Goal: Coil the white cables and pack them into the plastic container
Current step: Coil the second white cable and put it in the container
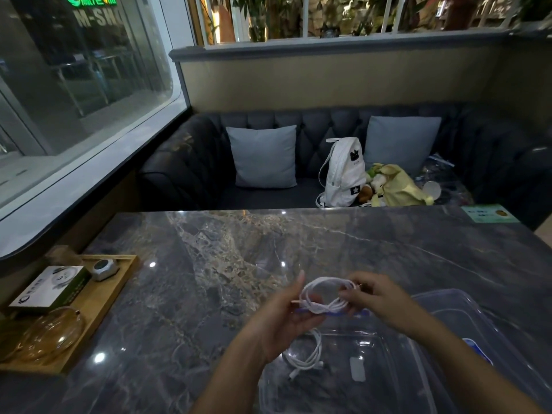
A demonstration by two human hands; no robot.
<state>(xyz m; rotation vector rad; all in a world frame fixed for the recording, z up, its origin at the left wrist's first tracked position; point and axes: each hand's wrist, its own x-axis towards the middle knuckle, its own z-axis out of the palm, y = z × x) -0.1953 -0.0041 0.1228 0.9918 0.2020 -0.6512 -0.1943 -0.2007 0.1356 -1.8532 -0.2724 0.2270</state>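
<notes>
The left hand (283,321) curls round the left side of a coiled white cable (324,295), index finger pointing up; the right hand (379,300) pinches the coil's right side, holding it in the air. On the grey marble table (209,264), far left, a wooden tray (119,282) carries a green-and-white box (50,289), a silver gadget (104,268) and an amber glass bowl (50,333). Near, under the hands, a second loose white cable (307,354) lies inside the clear rectangular plastic container (373,383), whose far rim the hands hide. A clear lid (466,318) lies just right. Far off, a white backpack (343,171) sits on the dark sofa (185,174)
</notes>
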